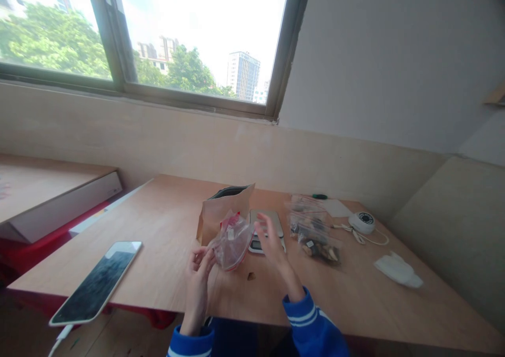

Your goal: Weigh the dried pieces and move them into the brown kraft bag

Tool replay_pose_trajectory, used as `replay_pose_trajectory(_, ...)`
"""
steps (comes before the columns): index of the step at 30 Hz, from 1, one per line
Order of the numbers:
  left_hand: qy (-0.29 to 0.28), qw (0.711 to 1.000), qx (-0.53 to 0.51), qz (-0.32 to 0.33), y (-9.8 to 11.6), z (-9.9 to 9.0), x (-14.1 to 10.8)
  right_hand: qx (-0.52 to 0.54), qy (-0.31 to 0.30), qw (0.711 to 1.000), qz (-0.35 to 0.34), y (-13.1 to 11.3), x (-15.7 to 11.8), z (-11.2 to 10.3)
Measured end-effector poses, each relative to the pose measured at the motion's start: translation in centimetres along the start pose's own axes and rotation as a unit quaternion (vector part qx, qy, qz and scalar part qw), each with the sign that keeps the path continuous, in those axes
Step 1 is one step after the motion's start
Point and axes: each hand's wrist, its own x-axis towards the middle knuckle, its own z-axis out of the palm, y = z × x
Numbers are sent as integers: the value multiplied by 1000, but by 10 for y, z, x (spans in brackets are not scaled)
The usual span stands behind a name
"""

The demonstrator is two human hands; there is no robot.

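My left hand (pixel 198 268) pinches the corner of a small clear plastic bag (pixel 232 241) with a red strip at its top, holding it up over the wooden table (pixel 165 225). My right hand (pixel 270 240) hovers just right of the bag with fingers spread, holding nothing. Behind the bag stands an open brown paper pouch (pixel 223 210). A small digital scale (pixel 266 230) sits behind my right hand. A small dark crumb (pixel 251 276) lies on the table below the bag.
Clear bags of dried mixed pieces (pixel 315 233) lie right of the scale. A white round device with a cable (pixel 363 222), a crumpled white tissue (pixel 397 270) and a green pen (pixel 319 196) are at right. A phone (pixel 97 282) lies at the left edge.
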Motion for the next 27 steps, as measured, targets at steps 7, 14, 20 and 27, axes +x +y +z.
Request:
replay_pose_trajectory(7, -129, 987, 98, 14, 8, 13, -12, 102, -16, 990, 93, 7, -8, 1)
replay_pose_trajectory(14, -264, 955, 114, -68, 29, 14, -20, 84, 60, 992, 75, -4, -3, -8)
replay_pose_trajectory(20, -206, 969, 109, -77, 26, 12, -13, 88, 73, 990, 87, -3, -6, -10)
replay_pose_trajectory(27, -149, 983, 98, -46, 18, 6, -8, 106, 131, 984, 55, 15, -13, -18)
